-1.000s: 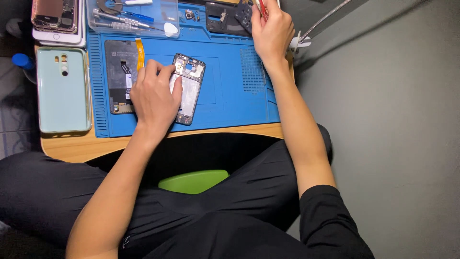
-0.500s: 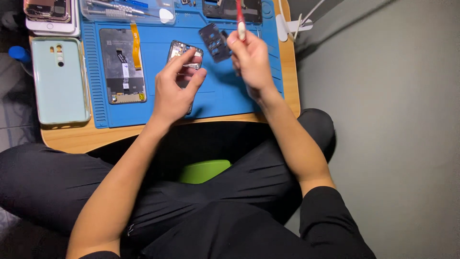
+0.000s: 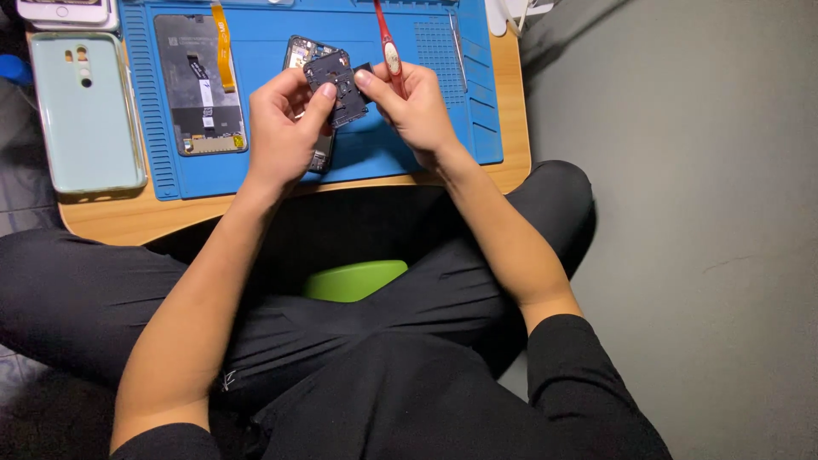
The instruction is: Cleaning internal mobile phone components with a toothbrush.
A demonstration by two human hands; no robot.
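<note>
A small black cover plate [image 3: 336,83] is pinched between both hands above an opened phone body [image 3: 307,94] lying on the blue work mat [image 3: 426,145]. My left hand [image 3: 285,128] grips the plate's left edge and rests over the phone body. My right hand [image 3: 409,106] holds the plate's right edge, with a red-handled tool [image 3: 388,47] tucked between its fingers and pointing away from me.
A phone screen panel with an orange ribbon cable [image 3: 200,81] lies on the mat's left. A mint green phone case [image 3: 85,111] sits on the wooden table [image 3: 119,217], left of the mat. Another phone [image 3: 64,10] lies at the top left. Metal tweezers [image 3: 457,47] rest on the mat's right.
My right hand came back from the far tray with the black plate and red tool. Both hands met over the phone body, and my left hand now also grips the plate.
</note>
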